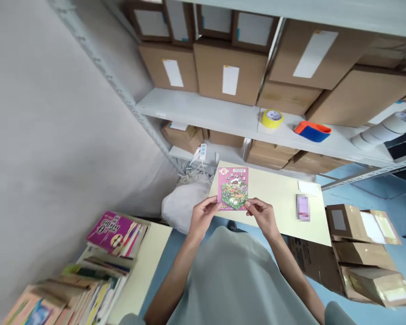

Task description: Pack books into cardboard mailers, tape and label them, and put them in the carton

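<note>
A small pink picture book [234, 187] with a garden scene on its cover is held up in front of me, over the near edge of the pale yellow table [270, 189]. My left hand [203, 215] pinches its lower left edge between thumb and fingers. At the lower right corner, my right hand [261, 214] grips it the same way. The cover faces me and looks closed; its back is hidden.
Books [118, 234] are stacked on a side table [152, 253] at lower left. A shelf [203, 110] bears cardboard boxes [230, 72], yellow tape [272, 118] and an orange-blue band [313, 131]. More cartons [365, 257] stand at right. A white sack [182, 205] lies left of the table.
</note>
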